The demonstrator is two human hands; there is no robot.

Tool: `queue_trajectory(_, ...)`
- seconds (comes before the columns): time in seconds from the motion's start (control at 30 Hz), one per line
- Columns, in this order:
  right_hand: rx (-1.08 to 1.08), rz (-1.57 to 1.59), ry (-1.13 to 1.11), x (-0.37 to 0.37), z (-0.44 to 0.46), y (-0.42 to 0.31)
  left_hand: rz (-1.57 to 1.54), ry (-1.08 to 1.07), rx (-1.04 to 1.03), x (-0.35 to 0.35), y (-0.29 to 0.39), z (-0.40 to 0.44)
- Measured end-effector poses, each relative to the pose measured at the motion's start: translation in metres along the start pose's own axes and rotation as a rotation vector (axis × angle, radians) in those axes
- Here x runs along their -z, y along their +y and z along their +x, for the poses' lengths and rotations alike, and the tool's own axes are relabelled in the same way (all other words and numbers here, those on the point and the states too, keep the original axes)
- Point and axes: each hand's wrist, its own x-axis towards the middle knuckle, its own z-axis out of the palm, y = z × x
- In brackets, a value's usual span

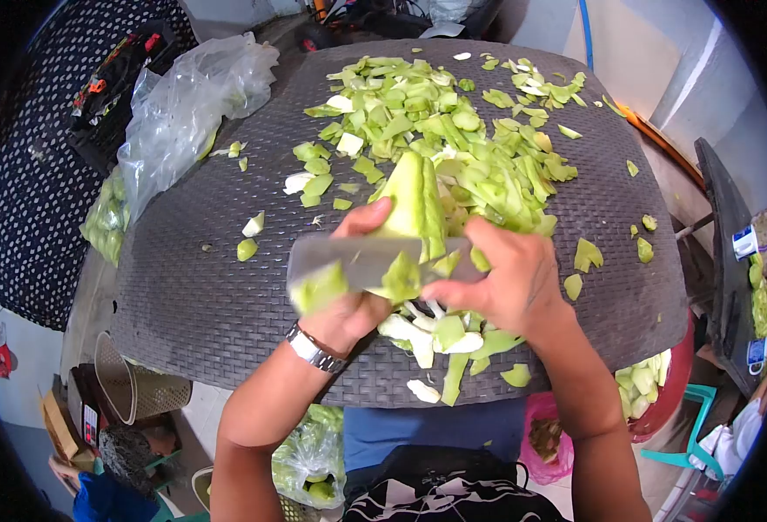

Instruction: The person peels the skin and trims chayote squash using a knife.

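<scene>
A pale green, ridged vegetable (408,196) is held upright over the table, with my left hand (353,304) wrapped round its lower part; a metal watch is on that wrist. In my right hand (509,274) is a wide-bladed knife (361,261), its blade lying across the front of the vegetable and pointing left. Bits of green peel stick to the blade. The blade hides the vegetable's lower end and part of my left hand. Peelings (505,178) are heaped behind the vegetable, and more peel and whitish pieces (422,335) lie just below my hands.
The dark woven table (200,287) has a clear plastic bag (183,109) at its back left edge. A red basin (675,383) of pale green pieces stands below at the right, near a pink bag (544,435). Another bag of vegetables (309,457) lies below the front edge.
</scene>
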Motion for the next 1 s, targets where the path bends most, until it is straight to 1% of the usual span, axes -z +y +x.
queue_trajectory(0.03, -0.06, 0.027, -0.028, 0.006, 0.002, 0.005, -0.044, 0.09, 0.011, 0.001, -0.002, 0.0)
queue_trajectory(0.07, -0.167, 0.0, -0.011, 0.012, 0.006, 0.016, 0.027, -0.068, 0.017, -0.002, 0.002, -0.007)
queue_trajectory(0.1, -0.277, -0.029, 0.007, 0.02, 0.012, 0.032, 0.202, -0.127, 0.015, -0.004, 0.006, -0.005)
queue_trajectory(0.13, -0.388, -0.061, 0.026, 0.025, 0.014, 0.041, 0.154, -0.138, 0.028, -0.006, 0.007, -0.004)
queue_trajectory(0.23, -0.427, 0.113, 0.03, 0.032, 0.016, 0.046, 0.035, -0.117, 0.039, -0.008, 0.007, -0.001)
queue_trajectory(0.27, -0.3, 0.084, 0.038, 0.029, 0.014, 0.038, 0.002, -0.098, 0.028, -0.008, 0.008, 0.0)
queue_trajectory(0.37, 0.043, 0.051, -0.032, 0.009, 0.004, 0.007, -0.111, -0.067, 0.055, -0.008, 0.009, 0.002)
queue_trajectory(0.4, 0.038, 0.069, -0.055, 0.005, 0.003, 0.001, -0.111, -0.083, 0.097, -0.004, 0.011, 0.005)
queue_trajectory(0.47, 0.03, 0.099, -0.095, 0.0, 0.002, -0.005, -0.045, -0.084, 0.07, -0.004, 0.008, 0.004)
queue_trajectory(0.5, 0.042, 0.078, -0.09, -0.001, 0.001, -0.004, -0.01, -0.088, 0.055, -0.006, 0.007, 0.005)
queue_trajectory(0.6, 0.069, 0.036, -0.065, -0.003, -0.001, -0.001, 0.167, -0.006, -0.076, 0.004, -0.002, 0.003)
queue_trajectory(0.67, 0.069, 0.023, -0.021, -0.001, 0.0, 0.002, 0.18, 0.015, -0.082, 0.003, -0.001, 0.004)
queue_trajectory(0.73, 0.009, 0.002, -0.029, 0.004, 0.002, 0.009, 0.074, 0.008, -0.016, -0.005, 0.004, 0.005)
queue_trajectory(0.77, -0.018, -0.007, -0.035, 0.008, 0.004, 0.013, 0.028, -0.034, -0.009, 0.0, 0.005, 0.003)
queue_trajectory(0.8, -0.071, -0.021, -0.067, 0.012, 0.006, 0.017, -0.017, -0.076, -0.003, 0.007, 0.008, 0.001)
queue_trajectory(0.83, -0.191, -0.029, -0.084, 0.017, 0.009, 0.021, -0.06, -0.119, 0.002, 0.01, 0.01, -0.001)
queue_trajectory(0.87, -0.31, -0.037, -0.103, 0.022, 0.012, 0.027, 0.012, -0.082, 0.028, 0.009, 0.01, 0.001)
queue_trajectory(0.9, -0.43, -0.044, -0.121, 0.029, 0.016, 0.035, 0.052, -0.096, 0.032, 0.007, 0.011, 0.0)
queue_trajectory(0.93, -0.475, -0.019, -0.104, 0.036, 0.019, 0.05, 0.093, -0.112, 0.036, 0.005, 0.012, 0.001)
queue_trajectory(1.0, -0.531, -0.01, -0.084, 0.037, 0.02, 0.057, 0.126, -0.118, 0.041, 0.002, 0.014, 0.001)
